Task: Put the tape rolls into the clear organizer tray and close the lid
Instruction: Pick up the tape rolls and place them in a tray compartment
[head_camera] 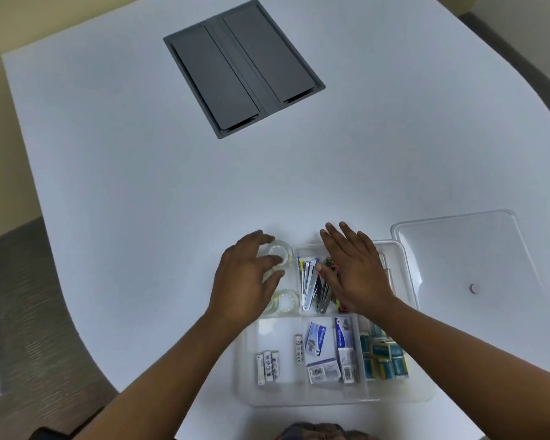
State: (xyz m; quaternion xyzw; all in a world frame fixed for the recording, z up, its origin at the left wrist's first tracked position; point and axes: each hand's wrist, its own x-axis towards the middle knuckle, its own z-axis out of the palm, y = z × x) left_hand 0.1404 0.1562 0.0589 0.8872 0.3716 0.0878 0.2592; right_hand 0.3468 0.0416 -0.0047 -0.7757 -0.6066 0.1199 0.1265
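Note:
The clear organizer tray point(246, 369) lies at the near edge of the white table. In its far-left compartment sit two clear tape rolls: one point(281, 254) at the far end, another point(287, 301) nearer me. My left hand point(245, 281) covers that compartment, its fingers curled on the far tape roll. My right hand point(353, 271) hovers flat, fingers spread, over the compartment of staplers and clips point(310, 281). The clear lid point(477, 268) lies flat on the table to the right of the tray, apart from it.
Batteries point(267, 366), staple boxes point(324, 354) and small blue-green boxes point(383, 357) fill the tray's near compartments. A grey cable hatch point(243, 66) is set into the table's far middle. The table edge curves away at left, above carpeted floor point(29, 312).

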